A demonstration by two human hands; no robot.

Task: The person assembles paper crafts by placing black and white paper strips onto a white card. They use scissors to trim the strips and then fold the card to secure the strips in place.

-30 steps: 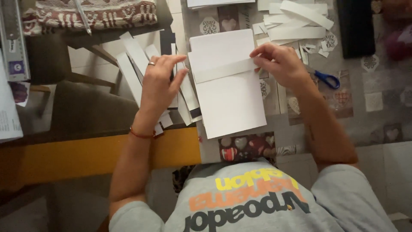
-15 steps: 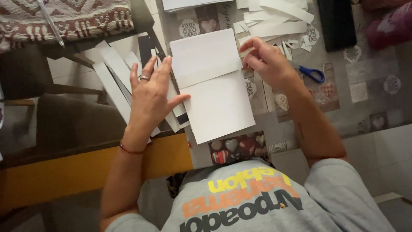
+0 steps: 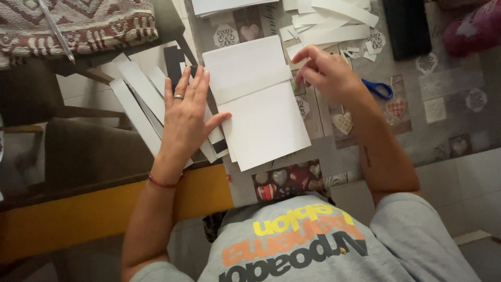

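The left hand point(image 3: 187, 112) lay flat with its fingers spread open, palm down, a ring on one finger, holding nothing. It rested over a fan of long white paper strips point(image 3: 136, 102) that spilled past the table edge, and its thumb tip touched the left edge of a white rectangular paper sheet point(image 3: 266, 125). That sheet lay on the patterned grey tablecloth with heart motifs point(image 3: 443, 120), slightly tilted, right in front of the person. A narrow white paper band point(image 3: 253, 86) crossed the sheet from side to side, a little above its middle.

The right hand point(image 3: 329, 73) hovered at the right end of the band, its fingers curled loosely inward and its fingertips close to the sheet's upper right edge; whether they pinched the band could not be told from this view. Just beyond the right wrist the blue plastic handle of a pair of scissors point(image 3: 378, 89) showed on the cloth. A loose heap of white paper offcuts point(image 3: 334, 21) lay at the far side of the table, above the sheet. A red thread bracelet point(image 3: 162, 183) circled the left wrist
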